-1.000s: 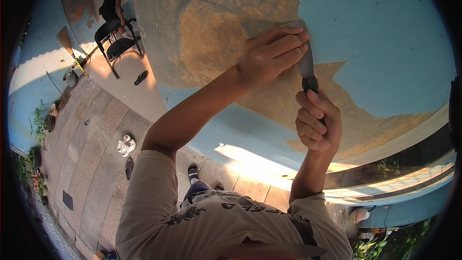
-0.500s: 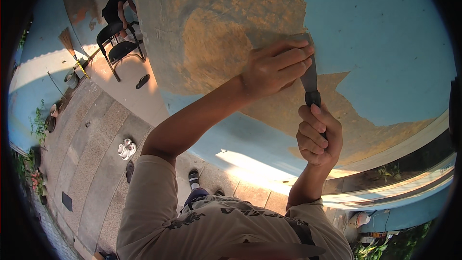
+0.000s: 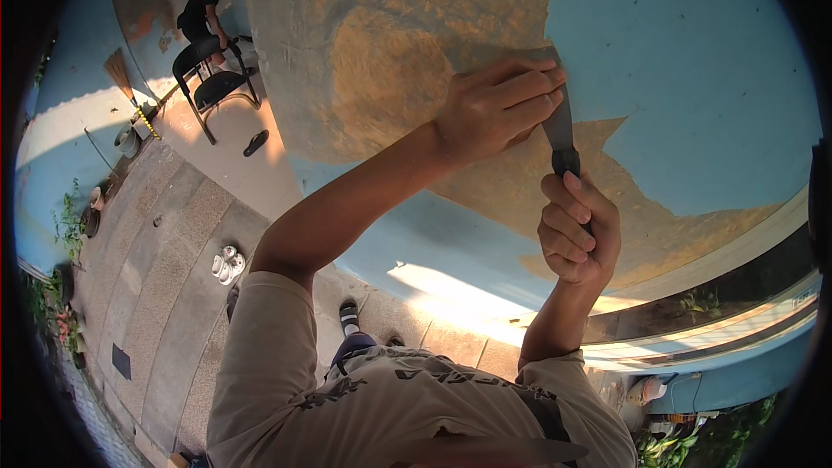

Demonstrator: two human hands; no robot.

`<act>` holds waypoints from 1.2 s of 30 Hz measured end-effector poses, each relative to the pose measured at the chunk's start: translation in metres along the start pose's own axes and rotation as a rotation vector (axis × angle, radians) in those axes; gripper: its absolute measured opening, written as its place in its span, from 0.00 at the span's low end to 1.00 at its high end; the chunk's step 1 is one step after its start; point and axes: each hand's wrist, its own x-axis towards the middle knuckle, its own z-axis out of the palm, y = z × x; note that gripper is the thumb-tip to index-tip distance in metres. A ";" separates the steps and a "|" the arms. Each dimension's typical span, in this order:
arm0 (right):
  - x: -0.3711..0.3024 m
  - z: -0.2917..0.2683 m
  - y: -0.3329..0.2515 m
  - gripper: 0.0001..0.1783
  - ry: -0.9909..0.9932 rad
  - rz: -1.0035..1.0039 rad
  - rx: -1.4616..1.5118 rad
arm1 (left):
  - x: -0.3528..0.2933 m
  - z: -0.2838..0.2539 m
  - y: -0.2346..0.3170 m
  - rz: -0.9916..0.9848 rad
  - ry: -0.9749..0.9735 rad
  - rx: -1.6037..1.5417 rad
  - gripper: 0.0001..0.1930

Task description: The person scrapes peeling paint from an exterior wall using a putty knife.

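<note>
My right hand (image 3: 578,230) grips the dark handle of a scraper (image 3: 559,130) whose flat metal blade points up against a blue painted wall (image 3: 693,61). My left hand (image 3: 498,108) presses its fingers flat on the top of the blade. The blade's tip lies at the edge between blue paint and a large bare patch of tan plaster (image 3: 390,61). Both of my forearms reach up from the lower edge, over my beige shirt.
A person in black (image 3: 204,9) sits on a dark chair (image 3: 212,82) at the upper left, beside the wall. A broom (image 3: 130,91), a dark slipper (image 3: 256,142) and white shoes (image 3: 227,264) lie on the paved ground. Plants line the left edge.
Both hands and the scraper have shifted slightly right and down in the picture along the paint edge. The grip has stayed the same.
</note>
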 end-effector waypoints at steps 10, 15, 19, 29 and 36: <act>0.015 0.003 -0.002 0.22 -0.019 0.022 0.036 | 0.005 -0.005 -0.010 -0.011 0.019 0.044 0.09; 0.007 0.003 -0.002 0.22 -0.049 0.056 0.046 | 0.004 -0.006 -0.006 -0.023 -0.004 0.015 0.09; 0.004 -0.002 -0.003 0.23 -0.010 0.042 0.033 | -0.001 -0.001 -0.005 -0.029 0.041 0.024 0.09; 0.005 -0.004 -0.005 0.24 -0.045 0.058 0.018 | 0.001 -0.003 -0.010 0.003 -0.009 0.044 0.10; 0.005 0.001 -0.002 0.23 -0.027 0.044 0.010 | -0.003 -0.006 0.003 -0.047 -0.038 -0.022 0.10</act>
